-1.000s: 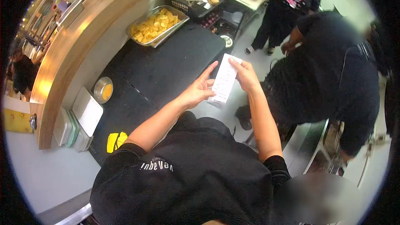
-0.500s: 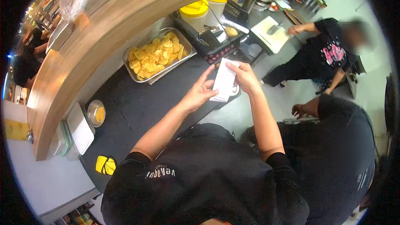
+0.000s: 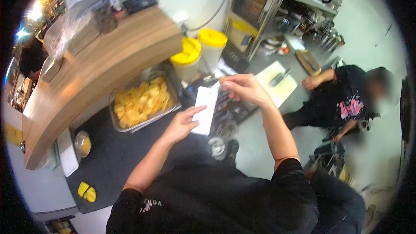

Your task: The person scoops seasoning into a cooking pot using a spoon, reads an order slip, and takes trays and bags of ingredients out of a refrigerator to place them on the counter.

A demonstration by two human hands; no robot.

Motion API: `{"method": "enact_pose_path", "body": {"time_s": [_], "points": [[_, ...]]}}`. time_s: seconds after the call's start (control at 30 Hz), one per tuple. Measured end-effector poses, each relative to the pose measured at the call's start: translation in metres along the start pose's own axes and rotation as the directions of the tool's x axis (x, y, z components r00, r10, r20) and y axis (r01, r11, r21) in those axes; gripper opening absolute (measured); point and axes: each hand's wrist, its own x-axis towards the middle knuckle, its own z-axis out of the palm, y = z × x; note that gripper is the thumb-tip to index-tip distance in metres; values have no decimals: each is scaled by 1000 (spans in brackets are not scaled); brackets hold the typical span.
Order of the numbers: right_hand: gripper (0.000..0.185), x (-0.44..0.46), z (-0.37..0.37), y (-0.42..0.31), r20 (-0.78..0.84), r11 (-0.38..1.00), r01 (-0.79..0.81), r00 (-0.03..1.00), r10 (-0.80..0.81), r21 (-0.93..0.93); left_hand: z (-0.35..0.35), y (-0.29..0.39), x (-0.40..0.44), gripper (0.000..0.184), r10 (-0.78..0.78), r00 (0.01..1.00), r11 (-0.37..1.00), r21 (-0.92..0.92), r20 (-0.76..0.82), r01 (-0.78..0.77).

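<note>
A long white paper slip [image 3: 205, 112] is held out in front of my body, over the edge of the dark counter. My left hand [image 3: 182, 125] grips it by its left edge, thumb and fingers closed on the paper. At the slip's upper right, my right hand [image 3: 246, 90] has thumb and forefinger pinched together. A small pale bit shows at those fingertips, too blurred to name; whether it joins the slip I cannot tell. The slip's print is not readable. Left of the slip, a metal tray [image 3: 122, 128] of yellow chips [image 3: 141, 104] stands on the counter.
Yellow-lidded tubs [image 3: 186, 58] stand behind the tray, below a curved wooden ledge [image 3: 104, 47]. A metal bowl [image 3: 82, 144] and a yellow bundle [image 3: 87, 191] lie at left. A co-worker [image 3: 346, 95] stands at right by a cutting board [image 3: 277, 82]; another person's dark clothing [image 3: 336, 203] is close beside me.
My right hand has let go of the slip's upper part and moved up and right, fingers pinched. My left hand keeps the slip. The view has shifted; the nearby person sits lower in view.
</note>
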Motion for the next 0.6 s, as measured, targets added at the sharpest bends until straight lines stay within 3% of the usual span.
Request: {"method": "enact_pose_path", "body": {"time_s": [0.07, 0.13, 0.2, 0.23, 0.37, 0.43, 0.5, 0.53, 0.57, 0.6], "points": [[25, 3, -79, -25, -139, 988, 148, 978, -153, -47, 13, 7, 29, 55, -18, 994, 1000, 23, -110, 21], [24, 12, -168, -48, -259, 935, 349, 899, -354, -65, 30, 19, 64, 56, -48, 969, 999, -13, -244, 47], [25, 24, -244, -75, -401, 875, 483, 795, -456, -36, 45, 24, 96, 59, -44, 927, 999, 4, -372, 49], [25, 35, -277, -86, -506, 825, 553, 680, -530, -121, 51, 21, 111, 60, -37, 900, 997, 45, -434, 63], [24, 72, -390, -149, -639, 532, 765, 211, -740, -363, 74, 42, 158, 66, -14, 834, 981, -169, -551, -95], [26, 97, -449, -180, -607, 442, 673, -12, -795, -593, 80, 55, 176, 68, -18, 770, 958, -231, -638, -170], [31, 126, -519, -212, -398, 333, 310, -177, -900, -891, 76, 60, 183, 68, 66, 713, 997, 11, -698, -81], [34, 141, -554, -228, -255, 228, 130, -256, -932, -965, 79, 73, 183, 67, 74, 708, 997, 35, -703, -69], [37, 164, -607, -246, -185, 179, 49, -181, -966, -983, 80, 75, 186, 66, 130, 673, 991, 67, -728, -118], [40, 197, -674, -258, -127, 133, -36, -146, -981, -990, 78, 75, 185, 64, 219, 630, 967, 252, -745, -38]]}}
